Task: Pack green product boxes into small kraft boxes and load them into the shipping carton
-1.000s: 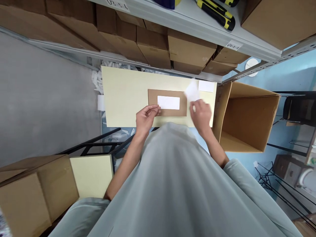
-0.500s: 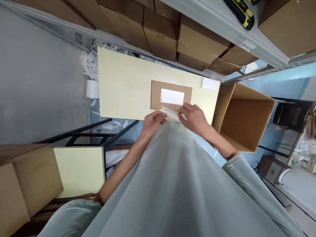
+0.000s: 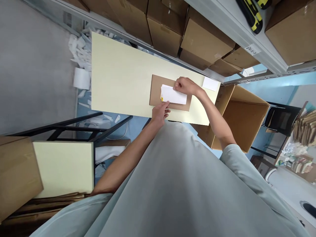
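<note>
toward cream worktop's (image 3: 118, 72) right edge, right hand (image 3: 183, 86) pinches white paper slip (image 3: 174, 95), likely limp, hold edges; left hand (image 3: 159, 113) half-curled, grip unclear.

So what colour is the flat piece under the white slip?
The flat piece is brown; head view shows it.

Single head-worn view; forward and down onto the table (image 3: 118, 75)
</note>
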Motion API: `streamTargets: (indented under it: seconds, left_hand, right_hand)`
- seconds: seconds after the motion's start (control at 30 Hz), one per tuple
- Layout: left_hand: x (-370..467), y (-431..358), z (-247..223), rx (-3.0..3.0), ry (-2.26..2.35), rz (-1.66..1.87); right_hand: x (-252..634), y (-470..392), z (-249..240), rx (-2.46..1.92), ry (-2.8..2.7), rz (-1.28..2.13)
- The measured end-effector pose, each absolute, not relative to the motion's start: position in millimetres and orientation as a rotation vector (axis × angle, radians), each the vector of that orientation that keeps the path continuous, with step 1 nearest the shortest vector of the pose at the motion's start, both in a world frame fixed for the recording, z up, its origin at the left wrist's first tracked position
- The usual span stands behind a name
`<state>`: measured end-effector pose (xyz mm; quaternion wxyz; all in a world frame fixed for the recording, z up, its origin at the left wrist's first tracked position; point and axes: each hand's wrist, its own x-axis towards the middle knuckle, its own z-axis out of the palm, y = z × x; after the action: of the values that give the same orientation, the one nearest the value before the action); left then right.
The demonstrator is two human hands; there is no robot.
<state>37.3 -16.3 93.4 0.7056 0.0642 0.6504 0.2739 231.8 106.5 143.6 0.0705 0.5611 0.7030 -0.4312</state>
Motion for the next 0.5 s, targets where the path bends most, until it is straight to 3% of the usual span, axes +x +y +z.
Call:
streamTargets:
  seconds: [0.5]
  left_hand:
    - [36.3, -0.1, 78.3, 0.099, 1.5, 0.576]
  right_hand:
    - [235.6, 107.7, 106.9, 1.821, 1.974, -1.288]
